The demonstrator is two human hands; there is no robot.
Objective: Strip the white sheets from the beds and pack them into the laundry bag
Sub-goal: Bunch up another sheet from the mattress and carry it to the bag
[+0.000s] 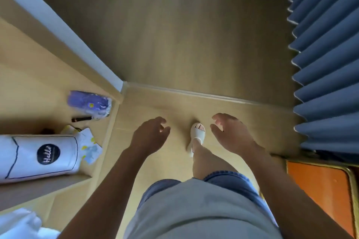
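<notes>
Head view. The left hand (150, 135) and right hand (232, 135) are hovering above the floor (174, 35), fingers loosely curled and gripping nothing. White cloth (17, 223), possibly a sheet, is lying bunched at the lower left corner; no laundry bag is identifiable. Risk: the sandalled foot (197, 132) is standing just short of a step edge (194, 94), so an unwatched stride could cause a trip.

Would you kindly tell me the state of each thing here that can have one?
Left hand: open, holding nothing.
Right hand: open, holding nothing.
Blue pleated curtain: hanging in folds.
White cloth item printed Hello: lying on its side.
Purple plastic packet: lying on its side.
White open-toed sandal: worn.
</notes>
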